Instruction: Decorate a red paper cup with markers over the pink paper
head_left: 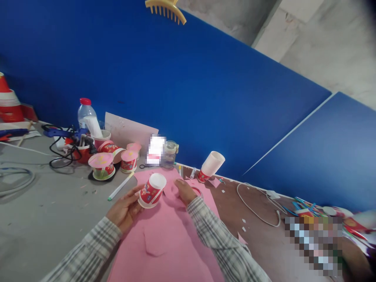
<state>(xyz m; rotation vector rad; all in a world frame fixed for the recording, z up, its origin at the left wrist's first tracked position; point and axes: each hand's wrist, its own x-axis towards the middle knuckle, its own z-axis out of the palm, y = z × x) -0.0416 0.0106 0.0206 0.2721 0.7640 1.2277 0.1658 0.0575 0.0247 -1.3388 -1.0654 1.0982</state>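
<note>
My left hand (129, 207) is closed round a red and white printed paper cup (152, 192), its pale flat end tilted up and its rolled rim low. To the right of it, my right hand (185, 190) is closed above the pink paper. Against that hand shows a reddish-pink loop (199, 192); what the fingers hold is mostly hidden. Beneath both hands lies large pink paper (176, 262), with a smaller cut piece of pink paper (158, 241) on top.
Pink-topped cups (101, 166), a marker (121, 187), a bottle (86, 111) and a corded blue tool (64, 133) stand left. Behind are a lit phone (155, 150), a glass jar (169, 154) and stacked cups (210, 164). A white cable (258, 219) lies right, before the blue partition (205, 98).
</note>
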